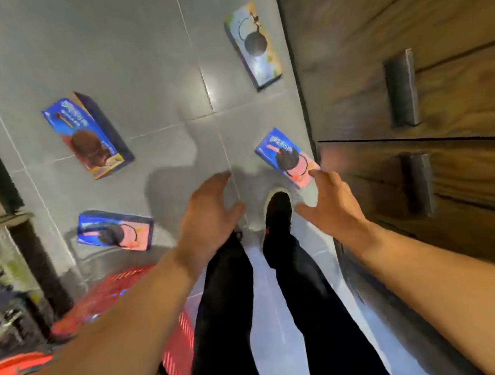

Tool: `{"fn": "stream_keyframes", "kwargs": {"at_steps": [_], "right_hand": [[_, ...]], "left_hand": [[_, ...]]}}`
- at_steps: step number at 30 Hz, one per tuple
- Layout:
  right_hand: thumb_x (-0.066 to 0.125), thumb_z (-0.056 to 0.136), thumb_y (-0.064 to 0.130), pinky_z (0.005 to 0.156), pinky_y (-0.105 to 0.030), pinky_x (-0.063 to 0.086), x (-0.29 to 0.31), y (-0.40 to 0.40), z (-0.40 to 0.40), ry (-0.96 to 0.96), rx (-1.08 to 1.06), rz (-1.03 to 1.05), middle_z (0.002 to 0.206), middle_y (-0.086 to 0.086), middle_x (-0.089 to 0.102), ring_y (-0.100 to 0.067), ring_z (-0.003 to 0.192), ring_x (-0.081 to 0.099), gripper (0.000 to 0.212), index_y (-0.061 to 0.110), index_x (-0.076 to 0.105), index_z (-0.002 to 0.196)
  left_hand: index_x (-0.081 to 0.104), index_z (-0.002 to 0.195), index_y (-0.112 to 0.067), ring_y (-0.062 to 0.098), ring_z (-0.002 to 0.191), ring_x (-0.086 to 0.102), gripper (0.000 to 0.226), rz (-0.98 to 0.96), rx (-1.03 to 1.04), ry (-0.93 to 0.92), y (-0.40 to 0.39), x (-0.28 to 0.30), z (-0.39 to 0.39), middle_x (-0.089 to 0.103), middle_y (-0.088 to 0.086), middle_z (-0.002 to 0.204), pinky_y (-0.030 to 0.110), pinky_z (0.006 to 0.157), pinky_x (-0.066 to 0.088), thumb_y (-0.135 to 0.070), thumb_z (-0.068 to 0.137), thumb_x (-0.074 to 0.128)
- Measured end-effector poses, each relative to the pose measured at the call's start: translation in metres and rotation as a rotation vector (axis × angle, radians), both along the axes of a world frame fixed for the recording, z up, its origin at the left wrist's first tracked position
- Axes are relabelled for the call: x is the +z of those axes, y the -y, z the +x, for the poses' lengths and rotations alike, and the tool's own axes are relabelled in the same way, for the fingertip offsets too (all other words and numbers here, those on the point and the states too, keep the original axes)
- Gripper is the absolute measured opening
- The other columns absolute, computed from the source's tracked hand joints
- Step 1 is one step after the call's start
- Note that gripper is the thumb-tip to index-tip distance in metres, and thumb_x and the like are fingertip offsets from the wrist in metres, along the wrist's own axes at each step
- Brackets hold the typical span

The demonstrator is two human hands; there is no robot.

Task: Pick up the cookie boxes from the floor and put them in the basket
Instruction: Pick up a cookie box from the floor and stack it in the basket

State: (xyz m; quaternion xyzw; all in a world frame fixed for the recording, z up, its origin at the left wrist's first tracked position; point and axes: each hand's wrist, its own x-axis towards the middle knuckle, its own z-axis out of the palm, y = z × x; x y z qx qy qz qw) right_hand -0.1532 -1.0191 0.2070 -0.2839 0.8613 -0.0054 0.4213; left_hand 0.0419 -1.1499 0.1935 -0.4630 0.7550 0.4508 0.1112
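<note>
Now | pink cookie box (288, 156) on floor (145, 76), right of centre, long axis toward upper left | right hand (327, 202) spread, fingertips nearly touching it | left hand (209, 209) spread, farther | basket (114, 294) lower left

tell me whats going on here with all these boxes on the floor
A person stands over four cookie boxes on the grey tile floor. Both hands are open and empty: the right hand reaches toward the pink-and-blue box by the wooden cabinet, the left hand hovers beside it. The red basket waits lower left.
</note>
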Motion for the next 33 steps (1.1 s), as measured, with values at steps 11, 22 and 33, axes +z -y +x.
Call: {"fn": "stream_keyframes", "kwargs": {"at_steps": [11,22,33], "right_hand": [[0.079,0.05,0.052,0.097,-0.042,0.043,-0.302,-0.016,-0.04,-0.231,0.073,0.065,0.132,-0.012,0.048,-0.034,0.117,0.049,0.109,0.007,0.036,0.14],[0.076,0.052,0.036,0.092,-0.045,0.044,-0.322,-0.017,-0.041,-0.195,0.349,0.033,0.119,-0.008,0.056,-0.033,0.106,0.055,0.091,0.012,0.041,0.133],[0.073,0.059,0.044,0.112,-0.053,0.022,-0.072,0.055,0.007,0.0,0.702,-0.039,0.151,-0.002,0.034,-0.03,0.138,0.032,0.109,0.02,0.02,0.151]], "left_hand": [[0.019,0.151,-0.021,0.029,0.142,0.024,0.093,0.008,-0.293,0.031,-0.023,-0.297,-0.083,0.017,0.009,0.158,0.036,0.115,0.026,-0.035,0.077,0.073],[0.0,0.151,-0.036,0.035,0.145,0.006,0.118,-0.137,-0.486,0.077,-0.022,-0.325,-0.112,-0.007,0.006,0.16,0.046,0.117,0.02,-0.039,0.063,0.079],[0.033,0.138,-0.02,0.037,0.111,0.046,0.113,-0.087,-0.367,0.151,0.025,-0.075,-0.016,0.039,0.012,0.125,0.046,0.094,0.044,-0.053,0.039,0.074]]}}
